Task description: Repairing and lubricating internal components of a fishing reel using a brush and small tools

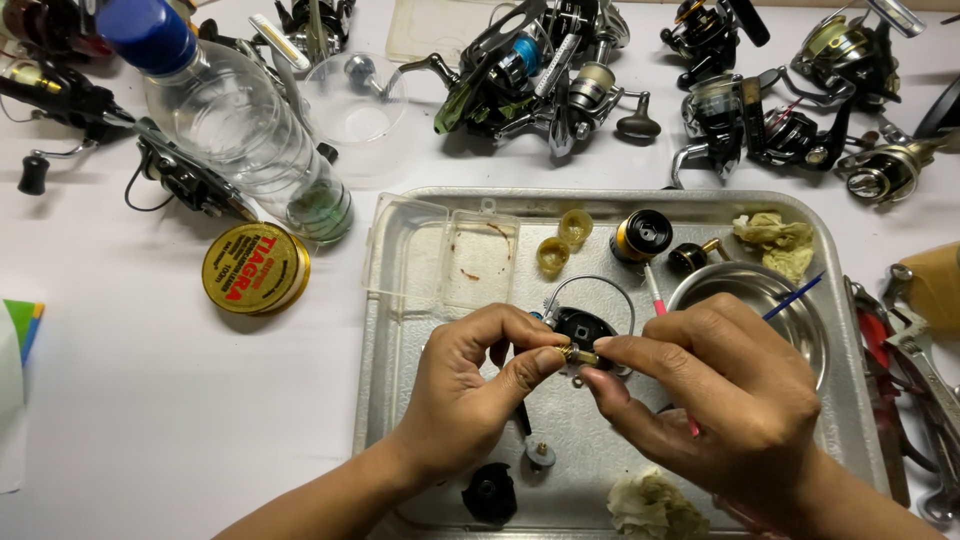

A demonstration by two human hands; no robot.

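Both hands meet over the middle of the metal tray: a small brass part lies sideways, left hand pinching its left end, right hand fingertips clamped on the right. Neither's nearer, honestly.

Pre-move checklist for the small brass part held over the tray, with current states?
1. Brass part pinched by both the left hand and the right hand: ok.
2. Part held above the metal tray: ok.
3. Black reel body on the tray behind the fingertips: ok.
4. Loose small screw part lying on the tray: ok.
5. Steel bowl contents: cannot tell.
6. Part's thread condition: cannot tell, too small.
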